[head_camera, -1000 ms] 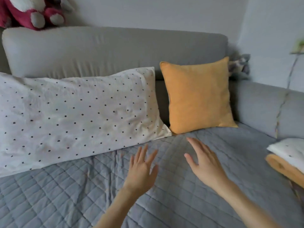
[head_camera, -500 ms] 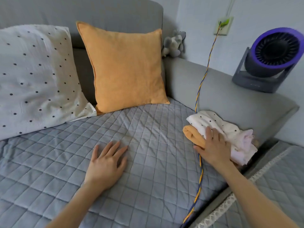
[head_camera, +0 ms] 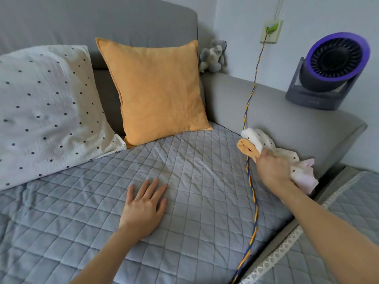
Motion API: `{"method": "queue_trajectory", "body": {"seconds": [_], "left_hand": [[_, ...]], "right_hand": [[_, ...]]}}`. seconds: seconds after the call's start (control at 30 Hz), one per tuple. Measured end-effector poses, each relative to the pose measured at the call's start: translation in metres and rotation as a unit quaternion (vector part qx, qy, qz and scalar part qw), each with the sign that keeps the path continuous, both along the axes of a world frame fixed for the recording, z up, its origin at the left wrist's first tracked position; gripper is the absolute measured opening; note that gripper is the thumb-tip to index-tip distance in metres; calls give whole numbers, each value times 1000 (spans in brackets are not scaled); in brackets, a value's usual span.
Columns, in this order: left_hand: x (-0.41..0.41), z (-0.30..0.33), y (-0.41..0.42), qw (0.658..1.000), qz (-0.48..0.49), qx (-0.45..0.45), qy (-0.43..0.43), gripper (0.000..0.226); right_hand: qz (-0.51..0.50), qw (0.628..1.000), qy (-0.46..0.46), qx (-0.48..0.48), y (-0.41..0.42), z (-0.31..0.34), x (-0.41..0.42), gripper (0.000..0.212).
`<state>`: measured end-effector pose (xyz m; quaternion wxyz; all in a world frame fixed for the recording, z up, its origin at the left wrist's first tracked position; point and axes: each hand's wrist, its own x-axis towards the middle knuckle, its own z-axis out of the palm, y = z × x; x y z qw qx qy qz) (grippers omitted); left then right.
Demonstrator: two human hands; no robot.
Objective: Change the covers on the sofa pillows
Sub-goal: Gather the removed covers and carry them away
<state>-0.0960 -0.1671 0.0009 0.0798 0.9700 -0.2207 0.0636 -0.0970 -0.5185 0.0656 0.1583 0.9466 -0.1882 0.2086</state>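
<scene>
An orange square pillow [head_camera: 158, 91] leans upright against the grey sofa back. To its left lies a long white pillow with black dots [head_camera: 47, 111]. By the right armrest sits a folded pile of spare covers [head_camera: 258, 144], a white dotted one over an orange one. My right hand [head_camera: 272, 169] grips this pile from above, fingers curled into the cloth. My left hand [head_camera: 143, 210] rests flat on the quilted seat, fingers straight and spread.
A blue-and-yellow braided cord [head_camera: 251, 111] runs from a wall socket [head_camera: 270, 31] down across the seat beside the pile. A purple-rimmed fan [head_camera: 328, 72] stands on the grey armrest [head_camera: 287, 119]. A small grey plush toy [head_camera: 213, 56] sits in the sofa corner.
The view swung right from the pillows to the armrest. My right hand reached the folded covers and closed on them. My left hand came down flat on the seat.
</scene>
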Motion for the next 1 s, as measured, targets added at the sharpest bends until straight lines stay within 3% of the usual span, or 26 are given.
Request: {"method": "queue_trajectory", "body": {"seconds": [0.07,0.17,0.27,0.33,0.4,0.47,0.53,0.6,0.7,0.8,1.0], "left_hand": [[-4,4,7,999,-26,-28,15,78],[-18,15,33,991,-38,-116,61,81],[-45,22,89,987,29,-157,28,47],[-69,23,139,982,103,-155,-20,39],[-102,25,191,969,201,-140,-36,38],[-140,19,240,949,291,-115,-42,35],[-177,8,274,940,331,-76,-26,50],[-201,0,291,944,326,-54,0,69],[-199,6,293,947,316,-53,31,76],[-178,12,299,952,301,-38,41,54],[-132,11,320,962,270,-14,42,47]], "right_hand": [[12,998,-59,18,19,33,-2,31],[132,969,-208,8,73,85,-9,28],[233,929,-283,-56,159,118,-20,32],[306,901,-301,-63,226,113,-29,30],[400,871,-284,-15,291,79,-41,19],[478,850,-220,27,345,27,-58,28],[537,831,-144,25,380,-20,-77,30],[542,837,-78,23,394,-43,-90,44],[500,865,-42,18,388,-38,-92,78],[516,856,-35,29,386,-35,-90,66],[536,838,-44,91,383,-22,-82,63]]}}
